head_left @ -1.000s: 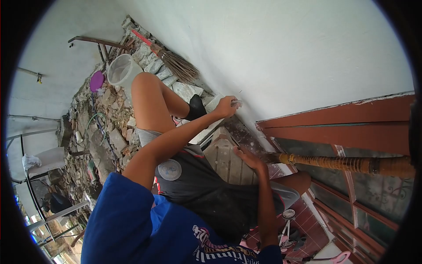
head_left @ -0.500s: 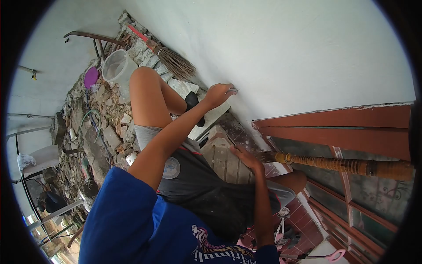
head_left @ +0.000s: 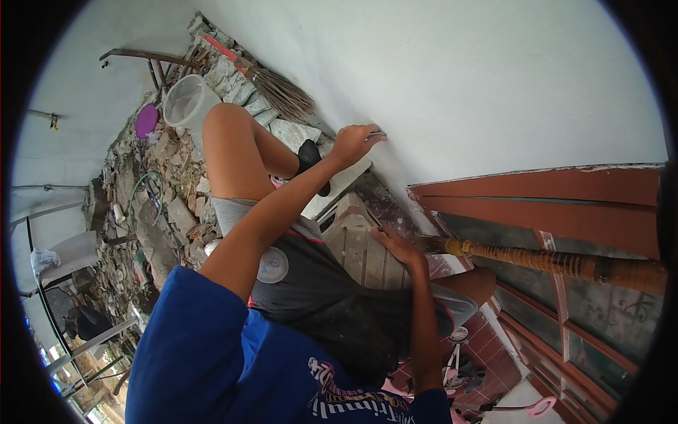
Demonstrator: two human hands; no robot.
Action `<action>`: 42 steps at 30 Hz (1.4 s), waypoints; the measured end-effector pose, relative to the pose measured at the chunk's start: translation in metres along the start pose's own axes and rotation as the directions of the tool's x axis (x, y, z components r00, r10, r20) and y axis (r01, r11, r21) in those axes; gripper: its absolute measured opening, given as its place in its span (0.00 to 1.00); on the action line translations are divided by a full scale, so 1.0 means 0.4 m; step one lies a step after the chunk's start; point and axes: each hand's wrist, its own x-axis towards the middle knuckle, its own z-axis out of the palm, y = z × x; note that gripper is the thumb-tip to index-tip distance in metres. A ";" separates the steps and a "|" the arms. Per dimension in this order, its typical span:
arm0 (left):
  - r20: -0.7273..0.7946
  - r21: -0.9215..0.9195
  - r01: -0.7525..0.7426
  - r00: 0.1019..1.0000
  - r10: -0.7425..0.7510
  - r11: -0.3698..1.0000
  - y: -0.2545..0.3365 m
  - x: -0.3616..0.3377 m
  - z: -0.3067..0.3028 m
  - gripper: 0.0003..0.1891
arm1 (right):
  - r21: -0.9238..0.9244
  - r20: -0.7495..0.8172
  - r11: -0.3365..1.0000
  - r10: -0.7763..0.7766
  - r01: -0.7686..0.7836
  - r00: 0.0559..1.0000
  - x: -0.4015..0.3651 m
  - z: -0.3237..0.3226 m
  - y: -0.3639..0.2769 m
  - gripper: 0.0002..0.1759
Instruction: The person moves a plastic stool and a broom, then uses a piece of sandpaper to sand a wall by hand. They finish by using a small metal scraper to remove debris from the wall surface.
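Note:
My left hand [head_left: 353, 145] is closed around a thin grey flat piece [head_left: 378, 134], mostly hidden by the fingers, right at the white wall [head_left: 480, 92]. Between my legs stands a dusty beige ribbed box [head_left: 353, 244]. My right hand [head_left: 399, 249] lies on its top near the right edge, fingers stretched out. Just beside that hand are the bristles of a broom with a wrapped brown handle [head_left: 544, 261], which reaches toward the right edge.
Rubble [head_left: 159, 205] and broken slabs cover the ground at left. A clear plastic bucket [head_left: 187, 102], a purple lid [head_left: 147, 121] and a red-handled stick broom [head_left: 279, 92] lie beyond my knee. A brown window frame [head_left: 551, 212] is at right, above red floor tiles [head_left: 487, 353].
My left hand has moved slightly up along the wall with the flat piece. My right hand stays on the box.

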 end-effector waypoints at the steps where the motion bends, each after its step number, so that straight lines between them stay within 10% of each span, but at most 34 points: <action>1: -0.001 0.002 0.001 1.000 0.000 1.000 -0.013 -0.001 0.001 0.12 | 0.007 0.012 1.000 -0.013 0.013 1.000 0.002 -0.001 0.000 0.43; 13: 0.065 -0.194 -0.098 0.992 0.113 0.976 -0.009 -0.012 0.036 0.10 | 0.001 -0.007 1.000 0.019 -0.019 1.000 0.020 -0.005 0.030 0.51; 23: 0.104 -0.126 0.044 0.994 -0.031 0.991 -0.028 0.008 0.001 0.09 | 0.020 0.011 1.000 0.012 -0.012 1.000 0.019 -0.006 0.029 0.51; 42: 0.017 0.033 -0.180 0.984 0.179 0.983 -0.012 0.023 -0.024 0.09 | 0.011 0.021 1.000 0.015 -0.015 1.000 -0.001 -0.017 -0.007 0.52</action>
